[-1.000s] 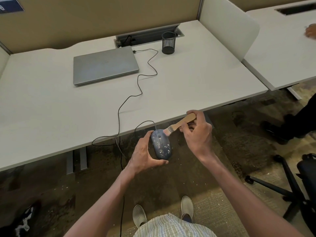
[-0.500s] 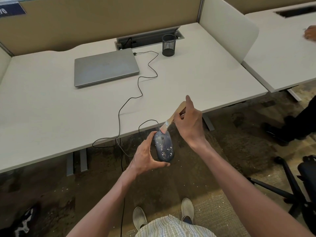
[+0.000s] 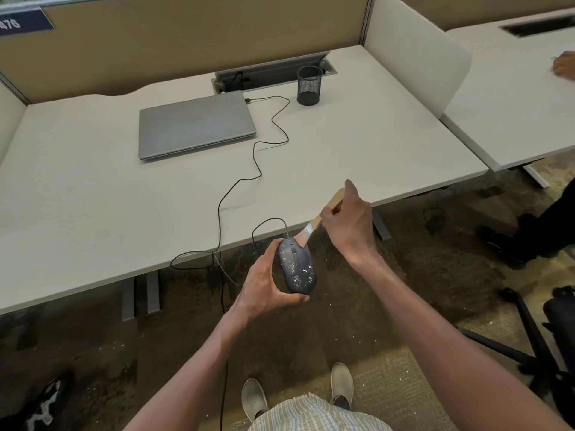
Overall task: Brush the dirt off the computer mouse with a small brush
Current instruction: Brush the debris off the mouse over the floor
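Note:
A dark blue wired computer mouse (image 3: 297, 266) speckled with white bits is held in front of the desk edge, above the floor. My left hand (image 3: 265, 283) grips it from the left and underneath. My right hand (image 3: 350, 223) holds a small brush (image 3: 317, 223) with a wooden handle; its pale bristles touch the front top of the mouse near the buttons. The white specks lie mostly on the rear half of the mouse. The mouse cable (image 3: 255, 172) runs up over the desk to the laptop.
A white desk (image 3: 357, 144) carries a closed grey laptop (image 3: 196, 124) and a black mesh pen cup (image 3: 309, 85). A divider panel (image 3: 413, 57) separates a second desk at right. Another person's hand (image 3: 564, 65) and leg are at far right. A black chair base (image 3: 529, 343) stands at lower right.
The brush has swung from lying across the mouse's front to a steeper angle, and my right hand has risen toward the desk edge. The mouse has tilted slightly in my left hand.

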### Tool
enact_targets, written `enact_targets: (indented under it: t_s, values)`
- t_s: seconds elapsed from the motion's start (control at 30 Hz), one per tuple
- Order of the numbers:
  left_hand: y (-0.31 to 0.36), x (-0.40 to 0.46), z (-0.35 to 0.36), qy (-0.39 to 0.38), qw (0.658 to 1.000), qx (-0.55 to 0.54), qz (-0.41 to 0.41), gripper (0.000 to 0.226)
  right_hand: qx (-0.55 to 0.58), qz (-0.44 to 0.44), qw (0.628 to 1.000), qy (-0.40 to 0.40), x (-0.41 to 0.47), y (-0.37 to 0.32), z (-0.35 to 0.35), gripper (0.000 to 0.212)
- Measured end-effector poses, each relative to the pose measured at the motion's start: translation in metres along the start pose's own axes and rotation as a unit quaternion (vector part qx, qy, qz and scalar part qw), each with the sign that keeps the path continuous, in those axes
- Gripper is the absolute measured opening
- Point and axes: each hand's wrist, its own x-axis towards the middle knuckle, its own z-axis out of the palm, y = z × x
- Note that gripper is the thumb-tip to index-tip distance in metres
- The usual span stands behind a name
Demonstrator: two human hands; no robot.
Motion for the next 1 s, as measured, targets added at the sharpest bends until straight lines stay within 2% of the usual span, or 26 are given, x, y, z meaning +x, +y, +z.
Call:
enact_targets:
  t_s: [0.1,0.2,0.33,0.63,0.87,1.0]
  values:
    - [-0.003,-0.002,0.0,0.002,1.0,0.005,-0.003,0.127,0.013,0.009,0.999,0.028,-0.007,0.01,-0.004,0.059]
    - [-0.004,-0.003,-0.001,0.001,1.0,0.006,-0.005,0.129,0.037,-0.038,0.998,0.042,-0.011,0.015,-0.008,0.044]
    - [-0.001,-0.001,-0.002,0.002,1.0,0.01,-0.01,0.129,0.083,-0.083,0.993,-0.004,-0.015,0.022,-0.012,0.028]
    - [-0.003,0.005,-0.006,0.009,1.0,0.013,-0.015,0.131,0.093,-0.102,0.986,-0.099,-0.022,0.044,-0.03,0.033]
    - [0.002,0.006,-0.004,0.008,1.0,0.013,-0.008,0.131,0.132,-0.113,0.983,-0.054,-0.015,0.042,-0.032,0.029]
    - [0.006,0.008,-0.004,0.009,1.0,0.012,-0.009,0.131,0.1,-0.135,0.983,-0.078,-0.019,0.038,-0.029,0.032]
